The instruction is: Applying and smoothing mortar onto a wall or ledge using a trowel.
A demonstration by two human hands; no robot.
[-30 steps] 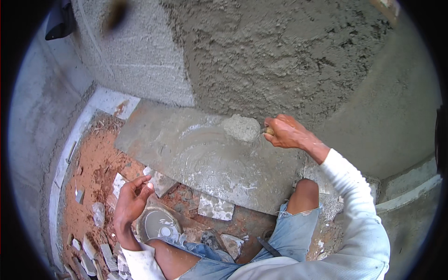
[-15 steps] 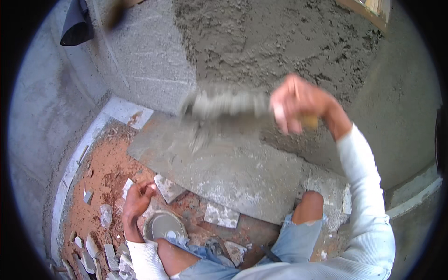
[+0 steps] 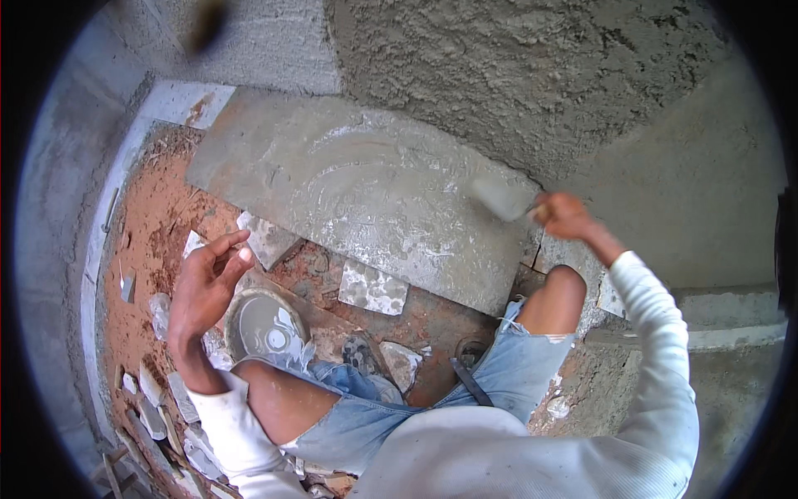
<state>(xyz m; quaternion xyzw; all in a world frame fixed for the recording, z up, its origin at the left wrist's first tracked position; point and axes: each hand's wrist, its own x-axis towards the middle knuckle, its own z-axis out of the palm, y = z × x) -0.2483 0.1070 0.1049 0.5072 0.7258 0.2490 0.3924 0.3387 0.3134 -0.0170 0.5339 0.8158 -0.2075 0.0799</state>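
My right hand [image 3: 564,216] grips a trowel [image 3: 501,200] by its handle. The trowel's pale blade, smeared by motion, is over the right end of a wide flat board [image 3: 349,179] coated with wet grey mortar. My left hand [image 3: 204,279] is raised with nothing in it, its fingers bent and apart. Below and beside it stands a round bucket [image 3: 233,326] with grey, watery liquid inside. Beyond the board, the wall carries a rough coat of fresh mortar [image 3: 515,75].
White-faced tile pieces [image 3: 374,288] lie along the board's near edge. Reddish soil [image 3: 158,229] spreads at the left, with broken slabs [image 3: 152,420] at the lower left. A pale ledge [image 3: 104,224] curves along the left wall. My bent knees [image 3: 559,301] flank the near ground.
My right hand has come down and nearer from the wall, bringing the trowel over the board. The blurred mortar around the blade is gone. My view has shifted, and my left hand is higher.
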